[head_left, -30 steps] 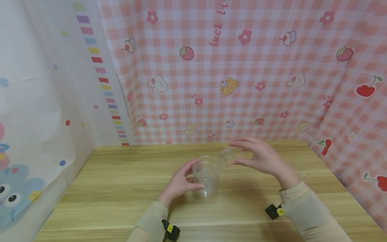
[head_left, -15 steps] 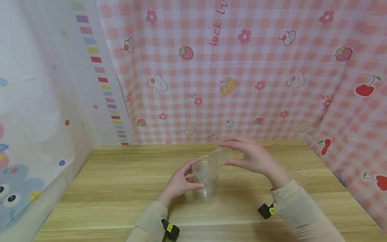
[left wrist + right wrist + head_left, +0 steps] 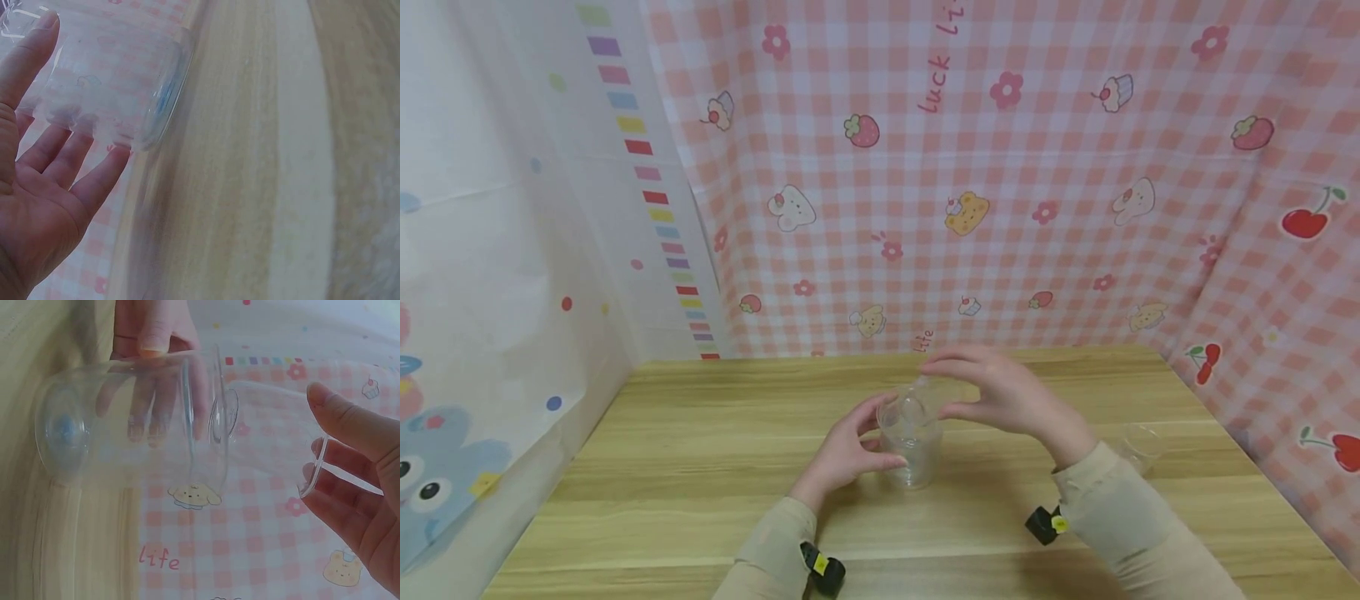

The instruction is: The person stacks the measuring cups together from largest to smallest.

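A clear plastic cup [image 3: 917, 458] stands upright on the wooden table, and my left hand [image 3: 848, 450] grips its side, thumb in front and fingers behind. Faint rings show inside its wall. My right hand [image 3: 1006, 393] pinches a smaller clear cup [image 3: 269, 428] near its rim, fingers above and thumb below in the head view. This smaller cup is tilted, its base right at the mouth of the standing cup. In the left wrist view, fingertips [image 3: 115, 156] lie along the standing cup's wall.
Another clear cup [image 3: 1141, 446] is on the table [image 3: 700, 500] to the right, partly behind the right sleeve [image 3: 1142, 517]. A pink checked cloth [image 3: 880, 183] hangs along the table's back edge, and a white printed cloth [image 3: 512, 250] hangs at the left.
My right hand has moved left and slightly down, bringing the smaller cup to the standing cup's mouth. The cup at the right has come into view. My left hand stays put.
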A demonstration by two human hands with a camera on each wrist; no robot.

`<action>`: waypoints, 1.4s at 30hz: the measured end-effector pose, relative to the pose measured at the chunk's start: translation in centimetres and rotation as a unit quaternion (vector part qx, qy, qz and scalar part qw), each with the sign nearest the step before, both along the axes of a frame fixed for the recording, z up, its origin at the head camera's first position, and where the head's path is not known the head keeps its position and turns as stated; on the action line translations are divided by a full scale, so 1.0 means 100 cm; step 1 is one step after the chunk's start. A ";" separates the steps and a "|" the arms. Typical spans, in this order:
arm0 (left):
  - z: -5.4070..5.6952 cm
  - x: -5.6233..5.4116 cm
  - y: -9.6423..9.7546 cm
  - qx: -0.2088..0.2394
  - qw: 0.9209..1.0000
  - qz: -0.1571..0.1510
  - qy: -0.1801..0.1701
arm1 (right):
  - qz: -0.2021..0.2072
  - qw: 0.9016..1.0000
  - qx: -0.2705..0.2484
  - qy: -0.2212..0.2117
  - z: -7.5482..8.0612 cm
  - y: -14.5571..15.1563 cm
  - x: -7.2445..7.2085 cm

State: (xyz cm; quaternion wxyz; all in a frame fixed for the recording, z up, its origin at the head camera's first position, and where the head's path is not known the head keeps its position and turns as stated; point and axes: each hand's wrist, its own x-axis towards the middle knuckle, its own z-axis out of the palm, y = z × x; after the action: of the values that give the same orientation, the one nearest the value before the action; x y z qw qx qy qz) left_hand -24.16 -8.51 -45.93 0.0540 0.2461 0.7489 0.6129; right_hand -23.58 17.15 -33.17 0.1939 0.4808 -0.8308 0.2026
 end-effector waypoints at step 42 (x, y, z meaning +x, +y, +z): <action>0.001 0.001 0.000 -0.003 1.000 0.005 -0.004 | -0.003 0.992 0.101 -0.072 -0.011 -0.026 -0.003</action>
State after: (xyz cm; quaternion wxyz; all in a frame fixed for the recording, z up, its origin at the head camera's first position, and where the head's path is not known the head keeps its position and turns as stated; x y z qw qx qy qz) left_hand -24.10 -8.48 -45.82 0.0549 0.2402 0.7517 0.6117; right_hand -23.90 14.57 -34.29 0.0848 0.4801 -0.8599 0.1510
